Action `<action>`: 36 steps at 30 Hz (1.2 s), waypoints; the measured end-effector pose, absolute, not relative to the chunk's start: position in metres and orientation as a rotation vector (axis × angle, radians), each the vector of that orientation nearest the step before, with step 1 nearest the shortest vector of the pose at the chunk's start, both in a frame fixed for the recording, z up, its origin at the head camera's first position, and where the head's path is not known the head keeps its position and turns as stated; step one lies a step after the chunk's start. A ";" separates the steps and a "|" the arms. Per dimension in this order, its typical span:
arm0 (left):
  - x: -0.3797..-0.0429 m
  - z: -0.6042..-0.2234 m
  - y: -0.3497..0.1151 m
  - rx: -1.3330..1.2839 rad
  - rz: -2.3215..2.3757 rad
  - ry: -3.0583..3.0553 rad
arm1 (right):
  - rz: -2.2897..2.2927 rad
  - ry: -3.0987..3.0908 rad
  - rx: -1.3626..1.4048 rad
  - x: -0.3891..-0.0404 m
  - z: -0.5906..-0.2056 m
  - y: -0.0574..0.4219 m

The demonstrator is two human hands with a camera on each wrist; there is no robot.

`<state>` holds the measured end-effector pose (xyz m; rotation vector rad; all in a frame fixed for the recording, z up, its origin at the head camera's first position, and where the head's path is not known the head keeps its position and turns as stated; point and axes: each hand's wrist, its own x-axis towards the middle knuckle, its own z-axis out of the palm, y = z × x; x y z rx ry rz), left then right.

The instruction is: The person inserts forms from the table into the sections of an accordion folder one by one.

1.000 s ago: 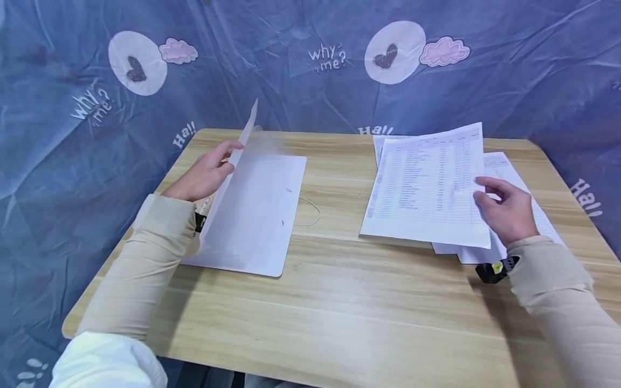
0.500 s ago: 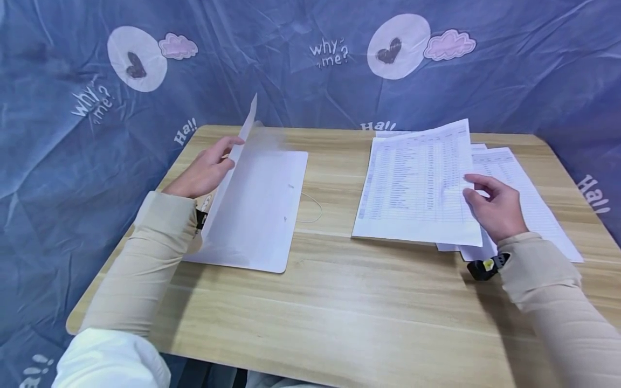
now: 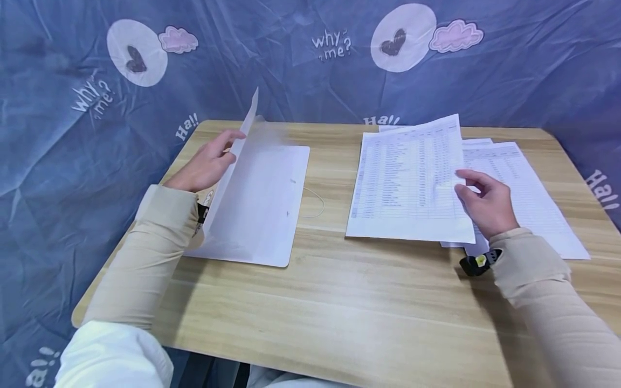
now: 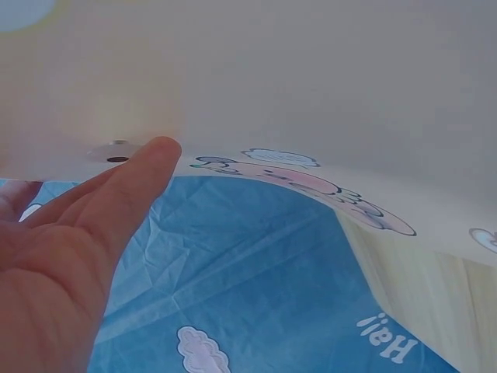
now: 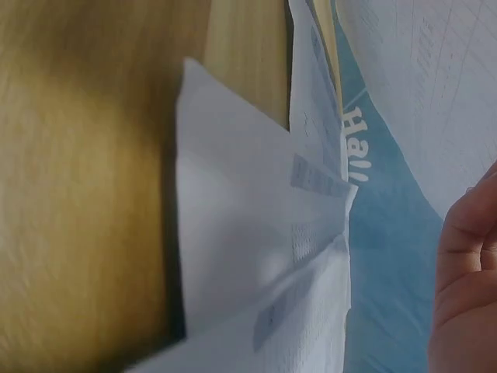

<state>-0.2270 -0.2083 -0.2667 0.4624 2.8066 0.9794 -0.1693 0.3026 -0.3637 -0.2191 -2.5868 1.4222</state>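
A white document folder [image 3: 271,215] lies on the left of the table, its cover raised and leaning upright. My left hand [image 3: 206,161] holds that cover by its left edge; in the left wrist view a finger lies against its outer face, near a pink cartoon print [image 4: 303,183]. At the right, my right hand [image 3: 487,205] pinches the right edge of a printed table sheet [image 3: 407,186] between thumb and fingers. The sheet is tilted, its right side raised above other printed sheets [image 3: 538,210], which lie overlapping and partly hidden under it.
A thin cord loop [image 3: 322,205] sticks out from the folder's right side onto the wooden table [image 3: 315,302]. Behind the table hangs a blue cloth [image 3: 281,59] with printed words and clouds. The right wrist view shows several loose sheets [image 5: 233,194] spread on the wood.
My right hand has moved left with the printed sheet, uncovering more of the sheets beneath at the right. My left hand keeps the folder cover raised; the head view has shifted slightly.
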 end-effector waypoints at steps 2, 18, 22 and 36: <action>-0.227 -0.266 -0.209 0.460 0.980 2.808 | 1.422 -2.606 -0.224 -0.170 -0.364 0.300; -0.224 -0.264 -0.209 0.429 0.968 2.783 | 1.473 -2.555 -0.141 -0.175 -0.369 0.280; -0.225 -0.264 -0.208 0.423 0.972 2.783 | 1.480 -2.568 -0.136 -0.177 -0.369 0.276; -0.227 -0.269 -0.206 0.448 0.996 2.791 | 1.544 -2.560 -0.079 -0.179 -0.372 0.259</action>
